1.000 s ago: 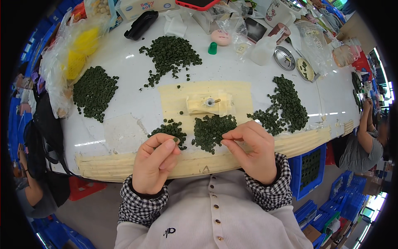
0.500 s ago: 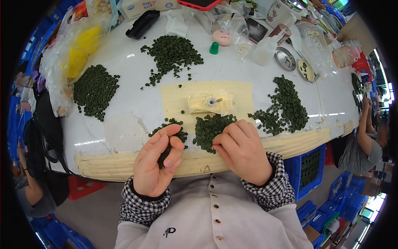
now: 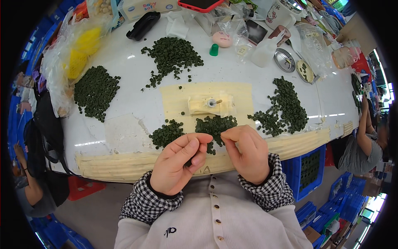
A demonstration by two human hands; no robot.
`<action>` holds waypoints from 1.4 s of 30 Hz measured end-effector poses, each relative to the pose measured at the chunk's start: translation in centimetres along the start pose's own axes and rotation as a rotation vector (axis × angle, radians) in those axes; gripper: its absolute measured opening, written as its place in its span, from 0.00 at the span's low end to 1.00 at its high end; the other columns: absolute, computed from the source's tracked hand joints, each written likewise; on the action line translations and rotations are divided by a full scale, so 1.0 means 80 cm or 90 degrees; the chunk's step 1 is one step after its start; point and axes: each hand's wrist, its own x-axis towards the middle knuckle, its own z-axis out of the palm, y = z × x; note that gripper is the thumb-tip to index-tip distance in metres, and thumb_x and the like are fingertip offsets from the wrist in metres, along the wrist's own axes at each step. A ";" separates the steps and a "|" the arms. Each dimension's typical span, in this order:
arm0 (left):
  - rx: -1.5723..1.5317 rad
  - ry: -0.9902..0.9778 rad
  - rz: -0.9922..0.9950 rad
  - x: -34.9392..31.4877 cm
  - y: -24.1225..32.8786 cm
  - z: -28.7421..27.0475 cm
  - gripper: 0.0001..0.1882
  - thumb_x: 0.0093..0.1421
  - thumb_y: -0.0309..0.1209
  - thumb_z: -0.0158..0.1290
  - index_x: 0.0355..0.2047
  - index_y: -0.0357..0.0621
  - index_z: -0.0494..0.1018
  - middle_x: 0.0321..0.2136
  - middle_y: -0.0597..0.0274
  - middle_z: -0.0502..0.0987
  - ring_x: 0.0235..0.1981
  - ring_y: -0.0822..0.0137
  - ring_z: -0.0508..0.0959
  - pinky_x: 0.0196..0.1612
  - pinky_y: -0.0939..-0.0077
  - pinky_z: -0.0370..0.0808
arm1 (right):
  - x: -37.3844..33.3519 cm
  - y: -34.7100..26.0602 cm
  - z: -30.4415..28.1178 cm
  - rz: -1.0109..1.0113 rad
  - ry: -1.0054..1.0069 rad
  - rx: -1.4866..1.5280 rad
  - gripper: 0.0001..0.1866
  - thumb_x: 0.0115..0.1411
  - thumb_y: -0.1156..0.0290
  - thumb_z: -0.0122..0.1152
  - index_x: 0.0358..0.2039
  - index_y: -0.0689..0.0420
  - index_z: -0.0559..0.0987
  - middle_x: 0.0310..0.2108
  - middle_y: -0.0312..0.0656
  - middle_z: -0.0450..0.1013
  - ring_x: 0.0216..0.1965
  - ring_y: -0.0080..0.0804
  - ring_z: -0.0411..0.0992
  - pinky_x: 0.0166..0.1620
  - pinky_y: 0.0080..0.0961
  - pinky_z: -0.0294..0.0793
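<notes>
My left hand (image 3: 178,164) is curled palm up at the table's front edge, with a dark green piece (image 3: 189,162) showing between palm and fingers. Its thumb and forefinger are pinched together; whatever lies at the tips is hidden. To its right, my right hand (image 3: 250,153) pinches with thumb and forefinger at the near edge of a pile of small dark green ring-like parts (image 3: 215,125). Any part between those fingertips is too small to make out. A second small pile (image 3: 166,133) lies just beyond my left hand. Behind both stands a taped block (image 3: 201,106) with a metal post (image 3: 212,103).
More dark green parts are heaped at far middle (image 3: 172,56), left (image 3: 96,93) and right (image 3: 286,103). Plastic bags (image 3: 62,62), a green cap (image 3: 214,50), a pink round object (image 3: 222,39) and round tins (image 3: 285,59) lie around. A blue crate (image 3: 311,170) stands below right.
My left hand has moved right, from the small left pile toward my right hand, and its fingers have closed more. My right hand has drawn slightly back and right from its pile.
</notes>
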 end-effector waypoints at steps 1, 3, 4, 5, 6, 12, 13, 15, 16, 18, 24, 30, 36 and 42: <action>0.004 0.025 -0.004 0.001 0.000 0.003 0.13 0.68 0.32 0.42 0.43 0.36 0.70 0.29 0.69 0.68 0.23 0.80 0.60 0.27 0.86 0.59 | 0.001 -0.001 0.000 0.013 0.013 0.003 0.11 0.48 0.86 0.61 0.34 0.63 0.76 0.27 0.45 0.73 0.27 0.40 0.72 0.30 0.29 0.72; 0.007 0.030 -0.002 0.002 -0.001 0.004 0.12 0.67 0.31 0.44 0.43 0.36 0.71 0.28 0.69 0.69 0.22 0.80 0.60 0.26 0.86 0.59 | 0.001 0.001 -0.002 0.051 0.013 0.016 0.11 0.49 0.84 0.63 0.35 0.62 0.78 0.27 0.44 0.75 0.26 0.37 0.73 0.29 0.26 0.72; 0.008 0.033 -0.001 0.002 -0.001 0.004 0.11 0.67 0.31 0.44 0.42 0.36 0.71 0.28 0.69 0.70 0.22 0.80 0.60 0.26 0.86 0.59 | 0.001 0.001 -0.003 0.070 0.013 0.023 0.12 0.49 0.83 0.63 0.36 0.61 0.79 0.27 0.43 0.75 0.26 0.35 0.74 0.29 0.25 0.73; 0.002 -0.001 0.006 0.003 -0.002 -0.002 0.11 0.66 0.31 0.45 0.42 0.36 0.72 0.27 0.69 0.70 0.21 0.81 0.60 0.25 0.86 0.59 | 0.000 0.001 -0.003 0.086 0.018 0.045 0.11 0.49 0.83 0.63 0.36 0.62 0.79 0.27 0.43 0.76 0.26 0.34 0.74 0.29 0.25 0.73; -0.003 -0.035 0.013 0.003 -0.006 -0.013 0.11 0.66 0.30 0.46 0.41 0.36 0.72 0.26 0.70 0.70 0.21 0.81 0.60 0.25 0.86 0.59 | -0.001 0.001 -0.003 0.103 0.023 0.066 0.11 0.49 0.83 0.63 0.35 0.62 0.79 0.27 0.44 0.76 0.26 0.34 0.74 0.29 0.24 0.74; -0.036 -0.047 0.013 0.000 -0.005 -0.018 0.10 0.65 0.30 0.47 0.41 0.36 0.73 0.25 0.68 0.73 0.20 0.81 0.60 0.24 0.87 0.58 | -0.002 0.002 -0.006 0.144 0.000 0.114 0.08 0.48 0.83 0.64 0.31 0.62 0.79 0.27 0.44 0.77 0.26 0.33 0.76 0.30 0.22 0.74; -0.043 -0.041 0.012 0.000 -0.005 -0.017 0.11 0.66 0.30 0.46 0.42 0.36 0.73 0.26 0.68 0.74 0.20 0.81 0.60 0.24 0.87 0.58 | -0.002 0.001 -0.006 0.153 -0.003 0.114 0.07 0.48 0.83 0.64 0.31 0.62 0.79 0.27 0.43 0.77 0.26 0.33 0.76 0.29 0.22 0.74; -0.018 -0.028 0.025 0.001 -0.005 -0.014 0.11 0.66 0.29 0.46 0.44 0.36 0.73 0.28 0.65 0.75 0.20 0.81 0.60 0.24 0.87 0.58 | -0.001 -0.001 -0.006 0.150 -0.007 0.102 0.07 0.47 0.83 0.65 0.29 0.61 0.79 0.27 0.42 0.76 0.26 0.32 0.75 0.30 0.23 0.74; -0.006 -0.022 0.031 0.001 -0.004 -0.013 0.12 0.66 0.29 0.46 0.45 0.36 0.72 0.29 0.64 0.76 0.20 0.81 0.60 0.24 0.87 0.59 | -0.001 -0.002 -0.006 0.148 -0.009 0.095 0.07 0.47 0.82 0.65 0.29 0.61 0.79 0.27 0.42 0.76 0.27 0.32 0.75 0.30 0.23 0.74; 0.006 -0.020 0.028 0.002 -0.003 -0.012 0.12 0.65 0.28 0.46 0.47 0.36 0.72 0.32 0.62 0.77 0.19 0.81 0.60 0.24 0.87 0.59 | 0.000 0.002 -0.006 0.105 0.001 0.072 0.08 0.46 0.82 0.65 0.28 0.60 0.79 0.27 0.41 0.75 0.28 0.33 0.74 0.30 0.23 0.73; -0.019 -0.040 0.024 0.001 -0.005 -0.020 0.11 0.63 0.25 0.49 0.45 0.37 0.72 0.37 0.56 0.78 0.19 0.82 0.59 0.24 0.88 0.59 | 0.004 0.001 -0.009 0.068 -0.001 0.037 0.09 0.42 0.83 0.66 0.27 0.60 0.79 0.28 0.44 0.75 0.30 0.33 0.74 0.33 0.24 0.73; 0.023 -0.029 0.017 -0.002 -0.003 -0.016 0.06 0.62 0.23 0.49 0.39 0.39 0.71 0.35 0.58 0.77 0.18 0.82 0.58 0.22 0.88 0.58 | -0.002 0.002 -0.001 0.118 0.038 0.160 0.09 0.43 0.84 0.64 0.27 0.61 0.77 0.27 0.42 0.76 0.28 0.33 0.75 0.31 0.23 0.74; 0.016 -0.019 0.053 0.000 -0.008 -0.013 0.04 0.61 0.23 0.51 0.36 0.41 0.69 0.30 0.62 0.75 0.18 0.82 0.58 0.21 0.87 0.55 | 0.000 -0.001 -0.002 0.178 0.020 0.154 0.08 0.46 0.84 0.63 0.29 0.61 0.79 0.25 0.42 0.76 0.27 0.30 0.76 0.31 0.21 0.75; 0.050 0.003 0.057 -0.001 -0.007 -0.009 0.05 0.59 0.25 0.54 0.35 0.41 0.70 0.28 0.63 0.75 0.19 0.82 0.59 0.22 0.87 0.56 | 0.003 0.000 -0.001 0.155 0.018 0.142 0.08 0.47 0.83 0.63 0.30 0.62 0.80 0.25 0.41 0.76 0.27 0.28 0.75 0.31 0.20 0.74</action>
